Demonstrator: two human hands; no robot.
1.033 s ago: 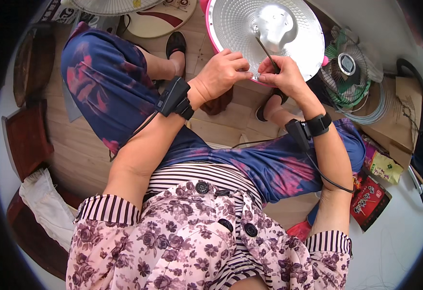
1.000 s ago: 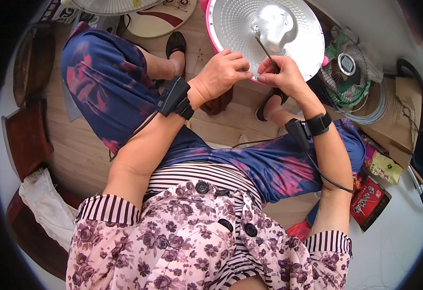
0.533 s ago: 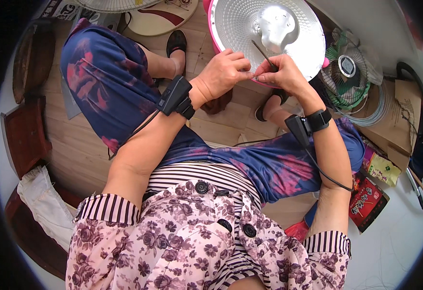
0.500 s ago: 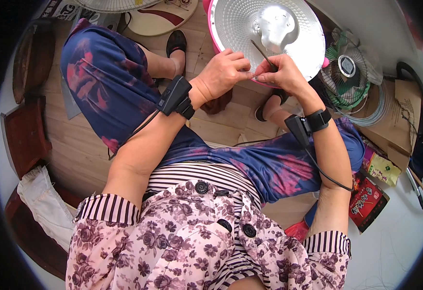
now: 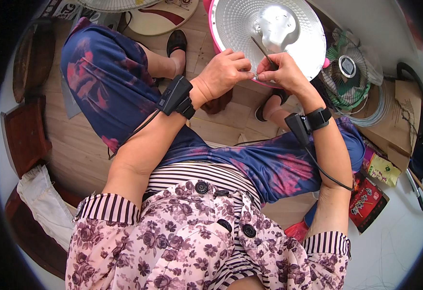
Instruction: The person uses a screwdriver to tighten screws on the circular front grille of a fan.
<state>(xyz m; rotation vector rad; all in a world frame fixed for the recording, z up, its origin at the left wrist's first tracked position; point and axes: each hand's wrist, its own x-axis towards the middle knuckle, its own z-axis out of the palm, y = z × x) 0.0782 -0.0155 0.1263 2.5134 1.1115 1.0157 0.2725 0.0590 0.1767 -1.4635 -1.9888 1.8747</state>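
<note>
A round heater-like dish [image 5: 305, 58] with a dimpled silver reflector and a pink rim stands ahead of me, right of centre. Both hands meet at its near edge. My left hand [image 5: 225, 72] is closed, its thumb and forefinger pinched at the rim; whatever lies between them is too small to make out. In my right hand [image 5: 285, 72] the fingers close around a thin dark rod [image 5: 261, 47], which slants up and left across the reflector. Its lower end is hidden in the hand. The fingertips of the two hands nearly touch.
A fan with a wire guard [image 5: 349, 70] stands right of the dish, near a coil of wire [image 5: 376, 111] and a cardboard box [image 5: 407, 113]. A red package [image 5: 367, 203] lies by my right elbow. Wooden furniture [image 5: 25, 133] and white cloth [image 5: 44, 205] are at left.
The rod's upper end has shifted slightly up, and my right fingers have moved a little. My left hand stays at the rim in nearly the same pose.
</note>
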